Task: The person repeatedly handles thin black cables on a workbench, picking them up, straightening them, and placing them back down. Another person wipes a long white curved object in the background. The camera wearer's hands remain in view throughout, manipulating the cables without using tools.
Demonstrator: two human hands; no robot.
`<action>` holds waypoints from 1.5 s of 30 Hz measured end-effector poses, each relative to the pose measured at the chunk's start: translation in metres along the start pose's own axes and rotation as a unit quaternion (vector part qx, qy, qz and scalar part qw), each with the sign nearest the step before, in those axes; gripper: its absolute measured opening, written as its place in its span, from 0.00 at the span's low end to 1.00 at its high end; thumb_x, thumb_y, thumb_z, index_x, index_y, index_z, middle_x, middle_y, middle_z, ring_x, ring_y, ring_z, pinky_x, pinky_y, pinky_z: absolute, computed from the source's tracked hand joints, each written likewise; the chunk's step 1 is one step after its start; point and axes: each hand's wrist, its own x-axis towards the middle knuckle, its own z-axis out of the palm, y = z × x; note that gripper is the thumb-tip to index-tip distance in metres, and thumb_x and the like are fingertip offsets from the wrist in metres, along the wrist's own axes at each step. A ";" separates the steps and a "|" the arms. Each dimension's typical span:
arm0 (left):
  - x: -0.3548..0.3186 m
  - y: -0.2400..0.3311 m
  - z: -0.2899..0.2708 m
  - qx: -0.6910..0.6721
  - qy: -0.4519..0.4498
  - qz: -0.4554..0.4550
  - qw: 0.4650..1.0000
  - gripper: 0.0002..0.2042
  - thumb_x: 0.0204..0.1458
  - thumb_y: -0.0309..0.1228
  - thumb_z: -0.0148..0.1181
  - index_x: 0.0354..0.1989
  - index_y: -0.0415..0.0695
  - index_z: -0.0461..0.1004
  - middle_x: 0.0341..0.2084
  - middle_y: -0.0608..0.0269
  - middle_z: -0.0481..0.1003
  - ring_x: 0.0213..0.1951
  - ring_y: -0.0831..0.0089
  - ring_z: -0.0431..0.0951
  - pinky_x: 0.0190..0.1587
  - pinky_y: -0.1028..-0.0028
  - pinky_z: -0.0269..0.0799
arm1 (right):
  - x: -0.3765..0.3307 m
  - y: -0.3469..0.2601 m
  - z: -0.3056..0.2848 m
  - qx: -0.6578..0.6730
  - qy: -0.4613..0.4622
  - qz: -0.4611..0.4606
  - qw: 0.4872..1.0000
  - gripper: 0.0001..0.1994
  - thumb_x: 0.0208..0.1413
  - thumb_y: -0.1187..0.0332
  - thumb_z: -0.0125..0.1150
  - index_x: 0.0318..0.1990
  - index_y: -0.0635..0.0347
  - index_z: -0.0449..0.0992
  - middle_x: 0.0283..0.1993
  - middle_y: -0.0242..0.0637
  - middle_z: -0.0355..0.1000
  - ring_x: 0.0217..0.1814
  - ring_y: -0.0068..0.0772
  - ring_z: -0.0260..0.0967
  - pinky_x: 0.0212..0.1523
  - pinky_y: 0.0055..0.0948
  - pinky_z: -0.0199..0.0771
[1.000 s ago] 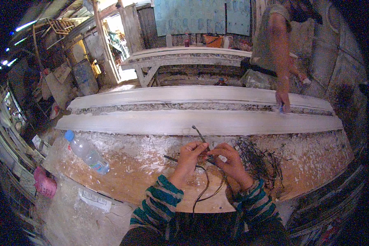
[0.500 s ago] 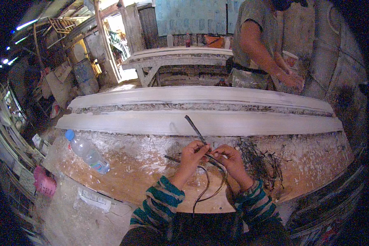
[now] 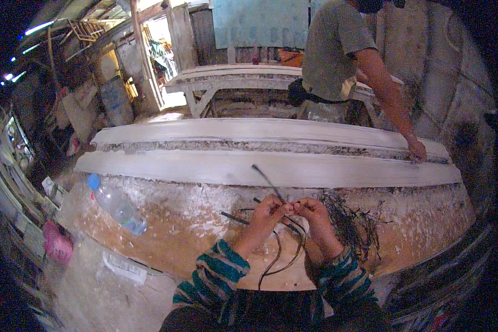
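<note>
In front of me, over the near part of the worktable [image 3: 177, 243], both my hands meet at a thin black cable [image 3: 267, 178]. My left hand [image 3: 264, 219] pinches it, with one end sticking up and away past the fingers. Pressed fingertip to fingertip against it, my right hand [image 3: 316, 220] also grips the cable. Below the hands, dark strands loop down toward the table's front edge. More short black ends poke out left of my left hand. A tangled heap of thin black strands [image 3: 362, 227] lies right of my right hand.
Two long white moulded strips [image 3: 205, 166] lie across the table beyond my hands. A clear plastic bottle with a blue cap [image 3: 116, 203] lies at left. Across the table, another person [image 3: 337, 55] leans over. A pink basket [image 3: 57, 242] stands at lower left.
My hands have drawn together, fingertips now touching, and the cable's upper end has shifted slightly. The other person has turned and reached down to the right end of the white strips.
</note>
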 end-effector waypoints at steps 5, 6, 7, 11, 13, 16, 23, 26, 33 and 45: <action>0.002 0.001 0.002 -0.072 -0.004 -0.025 0.997 0.05 0.49 0.28 0.55 0.29 0.42 0.66 0.25 0.66 0.71 0.29 0.78 0.71 0.29 0.78 0.71 | -0.004 0.007 0.000 -0.279 0.060 -0.266 0.921 0.04 0.42 0.81 0.57 0.26 0.62 0.75 0.31 0.36 0.71 0.34 0.29 0.68 0.37 0.26 0.66; 0.000 0.004 0.002 -0.087 -0.003 -0.045 0.995 0.05 0.48 0.28 0.56 0.29 0.43 0.66 0.25 0.66 0.71 0.28 0.78 0.71 0.29 0.79 0.70 | -0.005 0.008 0.000 -0.302 0.058 -0.324 0.895 0.06 0.40 0.83 0.57 0.26 0.62 0.75 0.31 0.36 0.71 0.33 0.30 0.68 0.36 0.26 0.67; -0.001 0.006 0.001 -0.102 -0.002 -0.063 0.993 0.05 0.48 0.27 0.56 0.28 0.43 0.66 0.24 0.67 0.71 0.28 0.79 0.71 0.29 0.79 0.69 | -0.007 0.008 0.001 -0.336 0.072 -0.351 0.871 0.07 0.39 0.84 0.57 0.27 0.62 0.75 0.33 0.37 0.71 0.34 0.31 0.68 0.36 0.26 0.67; -0.002 0.009 -0.006 -0.170 -0.041 -0.087 0.981 0.06 0.47 0.27 0.57 0.26 0.45 0.64 0.23 0.67 0.71 0.28 0.80 0.71 0.29 0.80 0.68 | -0.007 0.005 0.005 -0.325 0.006 -0.403 0.855 0.10 0.37 0.86 0.55 0.29 0.63 0.72 0.38 0.41 0.69 0.38 0.35 0.69 0.37 0.27 0.69; 0.001 0.005 -0.012 -0.141 -0.042 -0.116 0.982 0.07 0.45 0.27 0.58 0.25 0.45 0.64 0.22 0.67 0.71 0.27 0.79 0.71 0.28 0.80 0.68 | -0.009 0.000 0.005 -0.246 -0.071 -0.344 0.904 0.11 0.38 0.86 0.54 0.31 0.62 0.71 0.39 0.42 0.69 0.38 0.38 0.69 0.37 0.28 0.70; 0.007 -0.003 -0.021 -0.088 -0.049 -0.135 0.986 0.10 0.44 0.26 0.60 0.24 0.46 0.63 0.22 0.67 0.71 0.25 0.79 0.71 0.25 0.82 0.67 | -0.014 -0.005 0.006 -0.201 -0.117 -0.270 0.934 0.11 0.40 0.86 0.53 0.32 0.61 0.70 0.38 0.43 0.69 0.37 0.40 0.70 0.36 0.29 0.71; 0.007 0.002 -0.016 -0.100 -0.047 -0.105 0.988 0.11 0.42 0.25 0.62 0.26 0.45 0.62 0.22 0.67 0.71 0.25 0.80 0.72 0.23 0.83 0.68 | -0.010 0.003 -0.004 -0.368 -0.028 -0.362 0.856 0.08 0.42 0.81 0.57 0.31 0.61 0.71 0.31 0.41 0.70 0.32 0.36 0.70 0.32 0.29 0.69; 0.003 0.011 -0.011 0.012 -0.061 -0.047 0.997 0.11 0.42 0.24 0.62 0.28 0.44 0.63 0.24 0.66 0.72 0.26 0.80 0.72 0.25 0.82 0.69 | -0.008 0.009 -0.006 -0.324 0.012 -0.319 0.890 0.05 0.44 0.79 0.57 0.30 0.62 0.70 0.28 0.38 0.70 0.32 0.32 0.69 0.31 0.28 0.69; 0.000 0.013 -0.005 0.090 -0.058 0.053 0.993 0.08 0.43 0.22 0.60 0.31 0.42 0.68 0.28 0.66 0.71 0.31 0.78 0.72 0.32 0.79 0.70 | -0.005 0.016 -0.007 -0.066 -0.004 -0.133 0.989 0.04 0.51 0.72 0.55 0.29 0.62 0.69 0.26 0.31 0.69 0.30 0.23 0.67 0.31 0.22 0.67; -0.011 0.019 0.004 0.136 -0.052 0.122 0.982 0.09 0.44 0.22 0.59 0.35 0.42 0.72 0.32 0.63 0.71 0.36 0.75 0.73 0.39 0.76 0.70 | 0.002 0.011 -0.011 0.214 -0.048 0.100 0.970 0.04 0.50 0.71 0.55 0.30 0.60 0.68 0.27 0.32 0.69 0.28 0.23 0.66 0.26 0.20 0.65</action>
